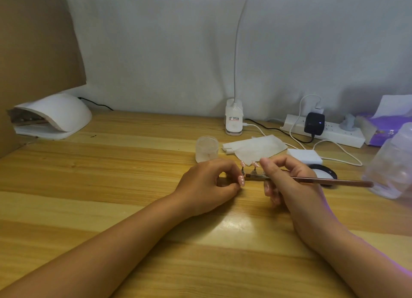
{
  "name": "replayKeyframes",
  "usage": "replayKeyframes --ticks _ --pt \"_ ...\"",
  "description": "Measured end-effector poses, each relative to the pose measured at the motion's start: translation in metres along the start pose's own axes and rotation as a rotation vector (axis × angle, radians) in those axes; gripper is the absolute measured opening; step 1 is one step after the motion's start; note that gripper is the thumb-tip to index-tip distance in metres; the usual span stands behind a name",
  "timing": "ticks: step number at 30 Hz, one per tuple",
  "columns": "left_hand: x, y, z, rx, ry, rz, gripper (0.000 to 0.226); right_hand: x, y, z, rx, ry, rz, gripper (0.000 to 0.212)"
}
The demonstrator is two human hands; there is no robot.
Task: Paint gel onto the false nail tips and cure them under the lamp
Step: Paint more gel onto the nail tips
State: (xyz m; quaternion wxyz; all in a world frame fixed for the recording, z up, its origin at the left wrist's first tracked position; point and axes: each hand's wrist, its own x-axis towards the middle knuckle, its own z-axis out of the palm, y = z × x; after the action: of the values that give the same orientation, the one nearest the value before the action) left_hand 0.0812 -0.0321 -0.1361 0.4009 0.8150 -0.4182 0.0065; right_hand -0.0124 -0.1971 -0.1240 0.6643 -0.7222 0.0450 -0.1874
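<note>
I see the left hand [209, 184] mid-table [111, 186], fingers curled, pinching a pink dotted nail tip [241, 180] at its fingertips. The right hand [287, 181] is just to its right and grips a brush [323, 181] like a pencil. The handle runs off to the right and the bristles point left, right next to the pinched tip. I cannot tell whether they touch. Two more tips [243, 164] stand upright on small holders just beyond, between the hands. A clear jar [207, 148] and a wipe [256, 148] sit beyond those. The curing lamp [58, 114] sits far left, well apart from the hands. A desk lamp [233, 119] is at the far edge, with a power strip [334, 132] to its right.
</note>
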Motion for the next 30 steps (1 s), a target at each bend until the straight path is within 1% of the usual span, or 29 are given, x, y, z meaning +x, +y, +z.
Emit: replayKeyframes --ticks 1,5,14,19,23,26,30 --pt "-0.0003 -0.0001 0.0001 0.004 0.003 -0.002 0.011 0.0004 0.0010 -0.0001 -0.025 -0.003 0.001 0.029" --pt "-0.0005 -0.0009 0.0007 0.035 0.013 -0.013 0.007 0.0008 0.0043 0.0002 -0.093 -0.026 -0.021 0.019" --pt "-0.0004 -0.0003 0.0005 0.050 0.013 0.007 0.007 0.0002 0.0039 0.0028 -0.200 -0.026 -0.034 0.024" --pt "-0.0003 0.0004 0.0000 0.049 0.010 -0.005 0.012 0.0003 0.0073 0.0017 -0.214 -0.059 -0.029 0.018" --pt "-0.0002 0.0013 -0.0001 0.039 0.004 0.006 0.011 0.0012 0.0066 0.0012 -0.206 -0.030 -0.014 0.015" --pt "-0.0002 0.0008 -0.0001 0.035 0.006 0.016 0.010 0.0010 0.0056 0.0016 -0.171 0.019 -0.006 0.020" --pt "0.0000 0.0002 0.0001 0.039 0.006 0.015 0.009 0.0005 0.0043 0.0029 -0.226 0.000 -0.010 0.024"
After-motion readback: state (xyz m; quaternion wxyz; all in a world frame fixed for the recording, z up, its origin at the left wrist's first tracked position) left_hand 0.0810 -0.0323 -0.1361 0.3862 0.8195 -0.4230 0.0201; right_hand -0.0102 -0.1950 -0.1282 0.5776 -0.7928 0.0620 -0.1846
